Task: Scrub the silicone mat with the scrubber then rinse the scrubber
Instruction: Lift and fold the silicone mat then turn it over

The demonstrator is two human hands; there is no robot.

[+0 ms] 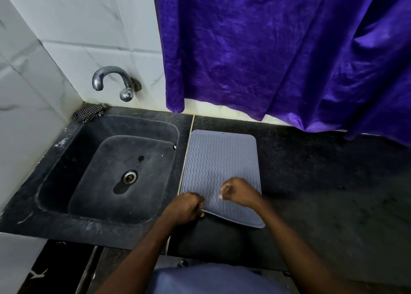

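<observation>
My silicone mat lies flat on the dark table at the middle of the frame, just right of the sink. My left hand has its fingers pinched on the mat's near left corner. My right hand is curled closed over the mat's lower part; whether the scrubber is inside it I cannot tell. I judge this to be the scrubbing step, at or near its start. Next I should work strokes up the wavy ridges while the corner stays pinned, then go to the tap at upper left. I can read no brand or writing anywhere.
</observation>
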